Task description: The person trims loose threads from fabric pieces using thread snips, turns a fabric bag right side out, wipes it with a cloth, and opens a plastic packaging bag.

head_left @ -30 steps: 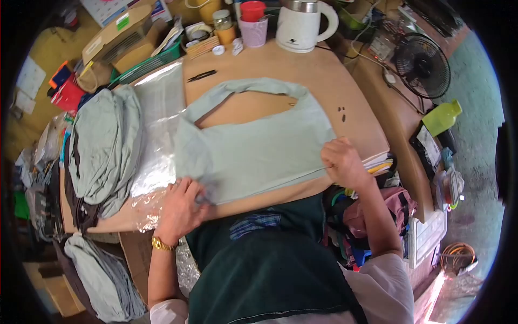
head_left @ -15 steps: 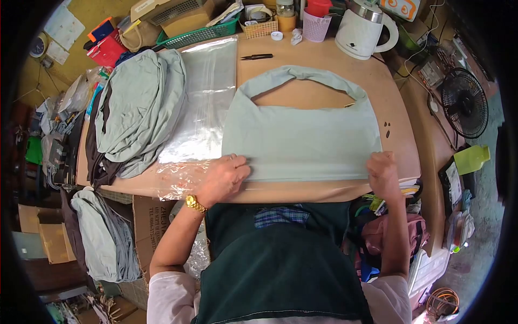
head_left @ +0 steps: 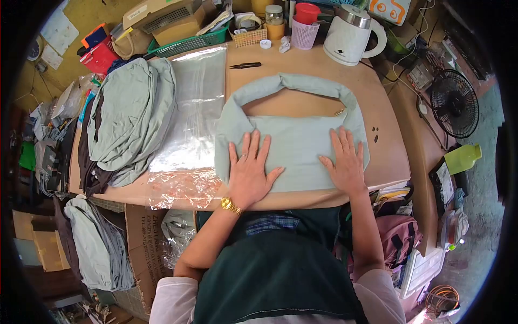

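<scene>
Mid-frame we see a pale green, loop-strapped fabric bag (head_left: 299,146) flat on the tan surface (head_left: 388,154), left hand (head_left: 250,171) and right hand (head_left: 346,163) apart atop it, palms down, fingers spread, probably to hold it smooth.

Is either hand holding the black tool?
No, the left hand and right hand lie flat on the pale bag, the black tool beyond it.

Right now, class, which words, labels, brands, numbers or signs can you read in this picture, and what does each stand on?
"ZHEJ", next letters unclear: printed sideways on the cardboard carton at lower left.
"TEL", following digits too blurred to trust: same carton.
Too small or blurred to read: the carton's middle line, the black mark on the white kettle, the pale label at upper left, the wall papers.
</scene>
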A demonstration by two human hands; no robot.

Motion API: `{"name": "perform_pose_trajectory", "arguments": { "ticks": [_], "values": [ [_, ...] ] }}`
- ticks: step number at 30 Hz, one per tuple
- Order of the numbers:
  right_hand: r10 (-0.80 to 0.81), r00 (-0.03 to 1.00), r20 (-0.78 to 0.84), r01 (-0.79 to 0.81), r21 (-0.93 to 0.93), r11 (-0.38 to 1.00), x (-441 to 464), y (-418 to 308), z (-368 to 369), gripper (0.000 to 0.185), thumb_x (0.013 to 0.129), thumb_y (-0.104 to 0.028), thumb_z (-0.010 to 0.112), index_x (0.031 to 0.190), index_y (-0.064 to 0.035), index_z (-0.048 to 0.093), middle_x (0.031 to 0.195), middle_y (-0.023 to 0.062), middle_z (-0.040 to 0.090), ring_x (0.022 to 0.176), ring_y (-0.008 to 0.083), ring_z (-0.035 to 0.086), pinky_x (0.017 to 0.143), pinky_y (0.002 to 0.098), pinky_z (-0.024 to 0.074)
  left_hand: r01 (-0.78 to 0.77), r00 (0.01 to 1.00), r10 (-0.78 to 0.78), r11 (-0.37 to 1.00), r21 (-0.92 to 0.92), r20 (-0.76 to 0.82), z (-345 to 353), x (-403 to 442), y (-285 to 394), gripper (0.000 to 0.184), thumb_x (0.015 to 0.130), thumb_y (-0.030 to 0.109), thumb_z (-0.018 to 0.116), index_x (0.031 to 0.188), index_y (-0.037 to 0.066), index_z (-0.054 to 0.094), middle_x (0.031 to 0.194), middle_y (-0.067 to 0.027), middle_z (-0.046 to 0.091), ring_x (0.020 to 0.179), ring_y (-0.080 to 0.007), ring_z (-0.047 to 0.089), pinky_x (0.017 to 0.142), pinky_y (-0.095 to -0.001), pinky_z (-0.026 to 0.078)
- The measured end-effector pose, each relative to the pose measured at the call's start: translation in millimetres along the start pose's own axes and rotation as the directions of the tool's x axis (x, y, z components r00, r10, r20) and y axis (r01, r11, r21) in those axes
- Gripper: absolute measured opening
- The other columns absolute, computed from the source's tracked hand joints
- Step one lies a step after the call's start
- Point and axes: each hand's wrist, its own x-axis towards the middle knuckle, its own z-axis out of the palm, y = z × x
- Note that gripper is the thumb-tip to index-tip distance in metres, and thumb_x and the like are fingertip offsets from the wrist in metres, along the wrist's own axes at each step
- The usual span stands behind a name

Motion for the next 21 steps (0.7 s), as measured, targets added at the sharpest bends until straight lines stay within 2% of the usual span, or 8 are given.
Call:
{"name": "perform_pose_trajectory", "arguments": {
  "ticks": [7, 8, 9, 10, 12, 16, 18, 21],
  "values": [
    [0.018, 0.968, 0.249, -0.028, 0.037, 0.999, -2, 19, -25, 0.079, 0.09, -0.051, 0.058, 0.147, -0.0023, 0.034, 0.152, 0.019, 0.036, 0.14, 0.0369, 0.034, 0.112, 0.0558, 0.027, 0.021, 0.956, -0.017, 1.0, -0.011, 0.294, -25, 7, -17, 0.083, 0.09, 0.051, 0.059, 0.15, 0.001, 0.029, 0.157, -0.0212, 0.024, 0.147, -0.0345, 0.022, 0.116, -0.0549, 0.018],
    [0.046, 0.944, 0.328, -0.151, 0.301, 0.942, 21, 24, -34, 0.081, 0.091, -0.053, 0.057, 0.147, 0.0005, 0.033, 0.149, 0.0203, 0.04, 0.139, 0.036, 0.037, 0.112, 0.0545, 0.0295, 0.178, 0.952, -0.019, 0.847, -0.501, 0.306, -31, 23, -19, 0.083, 0.09, 0.049, 0.061, 0.149, -0.001, 0.029, 0.157, -0.0216, 0.026, 0.147, -0.0332, 0.023, 0.116, -0.0523, 0.021],
    [0.045, 0.909, 0.415, -0.281, 0.529, 0.801, 43, 29, -40, 0.083, 0.092, -0.055, 0.056, 0.146, 0.0033, 0.032, 0.147, 0.0216, 0.043, 0.138, 0.0351, 0.039, 0.111, 0.0531, 0.0319, 0.294, 0.946, -0.013, 0.448, -0.844, 0.322, -34, 38, -22, 0.084, 0.091, 0.048, 0.062, 0.149, -0.003, 0.029, 0.156, -0.0219, 0.027, 0.146, -0.0319, 0.024, 0.116, -0.0498, 0.023],
    [0.077, 0.909, 0.411, -0.399, 0.8, 0.448, 68, 20, -40, 0.087, 0.092, -0.057, 0.055, 0.146, 0.0061, 0.03, 0.144, 0.0237, 0.045, 0.137, 0.0357, 0.041, 0.111, 0.0521, 0.0327, 0.294, 0.947, -0.017, 0.45, -0.844, 0.321, -32, 57, -21, 0.084, 0.091, 0.048, 0.062, 0.149, -0.003, 0.029, 0.156, -0.0219, 0.027, 0.146, -0.0319, 0.024, 0.116, -0.0498, 0.023],
    [0.022, 0.886, 0.464, -0.446, 0.863, -0.236, 118, 4, -12, 0.094, 0.092, -0.061, 0.052, 0.148, 0.0094, 0.022, 0.145, 0.0285, 0.042, 0.137, 0.038, 0.039, 0.112, 0.0512, 0.0317, 0.438, 0.883, 0.04, -0.428, -0.791, 0.467, -18, 102, -15, 0.094, 0.089, 0.048, 0.066, 0.149, -0.008, 0.019, 0.156, -0.0241, 0.024, 0.146, -0.032, 0.024, 0.117, -0.0462, 0.024],
    [0.038, 0.784, 0.62, -0.282, 0.409, -0.868, 161, -9, 42, 0.103, 0.092, -0.064, 0.05, 0.15, 0.0091, 0.008, 0.153, 0.0311, 0.026, 0.142, 0.0416, 0.028, 0.117, 0.0512, 0.0245, 0.16, 0.791, -0.265, -0.779, -0.606, 0.551, 29, 148, -39, 0.113, 0.084, 0.053, 0.069, 0.149, -0.012, 0.004, 0.156, -0.027, 0.017, 0.145, -0.0366, 0.023, 0.118, -0.0473, 0.022],
    [0.236, 0.758, 0.608, 0.079, 0.273, -0.959, 157, 11, 42, 0.105, 0.09, -0.065, 0.05, 0.151, 0.0074, 0.004, 0.156, 0.0308, 0.017, 0.145, 0.0416, 0.022, 0.118, 0.0517, 0.0202, -0.088, 0.778, -0.359, -0.875, -0.477, 0.515, 26, 141, -65, 0.11, 0.082, 0.054, 0.07, 0.149, -0.009, 0.01, 0.156, -0.0252, 0.018, 0.145, -0.0356, 0.022, 0.119, -0.0474, 0.022],
    [0.293, 0.894, 0.339, 0.245, 0.178, -0.953, 137, 32, 45, 0.103, 0.09, -0.063, 0.051, 0.151, 0.0065, 0.007, 0.155, 0.0282, 0.022, 0.143, 0.0399, 0.027, 0.119, 0.0515, 0.0199, -0.205, 0.801, -0.357, -0.917, -0.341, 0.48, 18, 122, -88, 0.091, 0.085, 0.049, 0.07, 0.144, -0.006, 0.03, 0.152, -0.0227, 0.033, 0.142, -0.0335, 0.033, 0.117, -0.0478, 0.027]
  ]
}}
